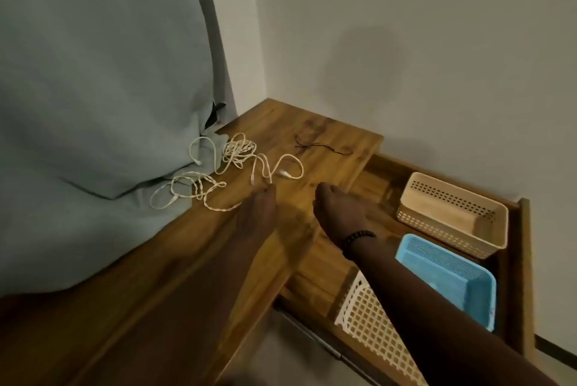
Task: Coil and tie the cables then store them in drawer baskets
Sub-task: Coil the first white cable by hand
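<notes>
Several white cables [237,151] lie tangled on the wooden bedside top [327,142] and spill onto the bed's edge. My left hand [259,210] reaches to the tangle and pinches a loop of white cable at its fingertips. My right hand [337,207], with a dark bead bracelet on the wrist, hovers just right of it with fingers loosely curled and holding nothing. A thin black tie [321,146] lies farther back on the top. The open drawer [524,245] holds a beige basket [452,214], a blue basket [446,276] and a white basket [371,320].
A teal-covered mattress [93,104] fills the left side, pressing against the wooden frame. Pale walls meet in the corner behind the bedside top. The drawer sticks out to the right, below the top.
</notes>
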